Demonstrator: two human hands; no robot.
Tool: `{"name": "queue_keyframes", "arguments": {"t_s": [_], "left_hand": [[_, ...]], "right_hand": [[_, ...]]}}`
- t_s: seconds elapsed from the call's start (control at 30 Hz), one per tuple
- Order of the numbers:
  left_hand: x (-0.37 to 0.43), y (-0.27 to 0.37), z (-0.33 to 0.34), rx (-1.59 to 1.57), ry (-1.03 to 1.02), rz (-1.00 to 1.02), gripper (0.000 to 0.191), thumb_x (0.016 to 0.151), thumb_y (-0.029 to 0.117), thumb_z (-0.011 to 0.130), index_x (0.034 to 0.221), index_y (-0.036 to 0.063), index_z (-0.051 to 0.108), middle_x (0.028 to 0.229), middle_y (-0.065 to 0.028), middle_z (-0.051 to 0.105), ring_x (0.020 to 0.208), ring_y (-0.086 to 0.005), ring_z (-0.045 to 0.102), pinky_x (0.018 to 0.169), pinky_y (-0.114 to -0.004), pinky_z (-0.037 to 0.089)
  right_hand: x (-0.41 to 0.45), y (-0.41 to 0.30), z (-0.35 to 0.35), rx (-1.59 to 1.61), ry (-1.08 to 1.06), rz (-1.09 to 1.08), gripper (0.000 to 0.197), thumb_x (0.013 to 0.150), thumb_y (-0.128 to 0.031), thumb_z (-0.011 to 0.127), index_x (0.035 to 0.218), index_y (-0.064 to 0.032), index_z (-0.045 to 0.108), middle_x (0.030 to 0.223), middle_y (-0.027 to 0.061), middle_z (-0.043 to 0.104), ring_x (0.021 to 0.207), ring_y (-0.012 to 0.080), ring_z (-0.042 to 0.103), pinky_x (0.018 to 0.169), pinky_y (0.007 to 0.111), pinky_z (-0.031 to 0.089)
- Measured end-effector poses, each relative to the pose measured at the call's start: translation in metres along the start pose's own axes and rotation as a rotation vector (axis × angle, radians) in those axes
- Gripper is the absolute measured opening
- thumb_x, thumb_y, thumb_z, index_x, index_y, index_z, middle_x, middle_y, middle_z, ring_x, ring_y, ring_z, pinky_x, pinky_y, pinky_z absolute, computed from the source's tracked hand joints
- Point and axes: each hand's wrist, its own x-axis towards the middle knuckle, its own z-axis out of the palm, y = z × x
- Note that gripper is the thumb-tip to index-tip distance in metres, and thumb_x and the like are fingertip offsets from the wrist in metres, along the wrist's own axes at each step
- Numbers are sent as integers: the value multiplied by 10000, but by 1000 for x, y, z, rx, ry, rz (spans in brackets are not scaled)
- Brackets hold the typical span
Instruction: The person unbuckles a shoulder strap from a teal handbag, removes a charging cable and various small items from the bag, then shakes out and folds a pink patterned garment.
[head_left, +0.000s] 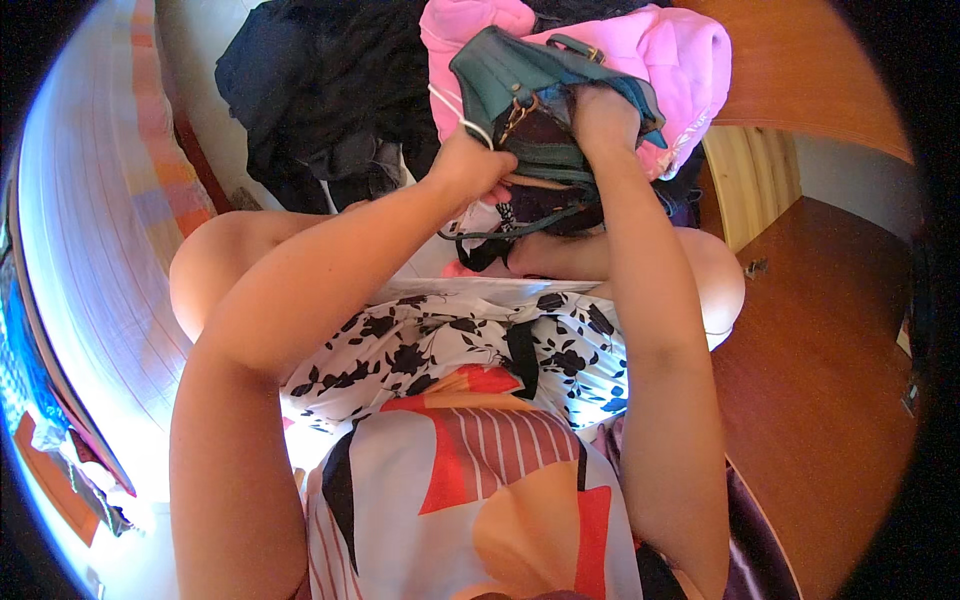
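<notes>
A dark green handbag (491, 71) with brass-coloured clips lies tilted before me on bright pink cloth (686, 52). My left hand (472, 166) grips the bag's near left edge, thumb on top. A thin white cord (454, 99) passes by that wrist. Inside the bag's mouth is my right hand (606, 116); its fingers are hidden, so whether they hold anything cannot be seen. A blue lining shows around it. The bag's narrow green strap (517, 231) hangs in a loop below, above my crossed legs.
Black clothing (330, 82) is heaped at the far left. On the right stand a brown wooden cabinet door (817, 360) with a metal latch and a paler wood panel (754, 180). A bed with a striped, checked cover (105, 195) runs along the left.
</notes>
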Motion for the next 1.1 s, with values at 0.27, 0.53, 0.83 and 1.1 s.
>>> {"name": "queue_keyframes", "arguments": {"t_s": [0.27, 0.53, 0.83, 1.1], "left_hand": [[2, 0, -4, -61, -19, -56, 238, 755, 41, 599, 951, -47, 497, 671, -136, 603, 478, -195, 600, 395, -277, 481], [8, -7, -31, -175, -51, -98, 162, 755, 71, 669, 849, -41, 599, 744, -136, 643, 583, -186, 626, 502, -250, 510], [16, -11, -35, -45, 7, -122, 152, 743, 11, 614, 854, -83, 570, 727, -158, 641, 560, -199, 627, 462, -270, 504], [13, -1, -32, -79, 6, -102, 236, 759, 59, 608, 959, -42, 536, 734, -134, 631, 544, -198, 623, 458, -274, 498]], "right_hand": [[2, 2, -11, 243, -2, 43, 337, 772, -284, 581, 939, 1, 646, 944, 210, 638, 897, 328, 623, 778, 415, 488], [-23, -19, -23, 480, -161, -462, 815, 574, -179, 783, 1304, -178, 418, 1355, 148, 360, 1227, 336, 383, 991, 373, 366], [-23, -30, -12, 322, 231, -315, 177, 715, -182, 616, 875, -108, 615, 974, 41, 593, 846, 267, 598, 697, 398, 498], [-14, -24, -19, 545, 267, -310, 166, 709, -148, 610, 867, -99, 613, 958, 56, 609, 842, 288, 598, 706, 384, 491]]}}
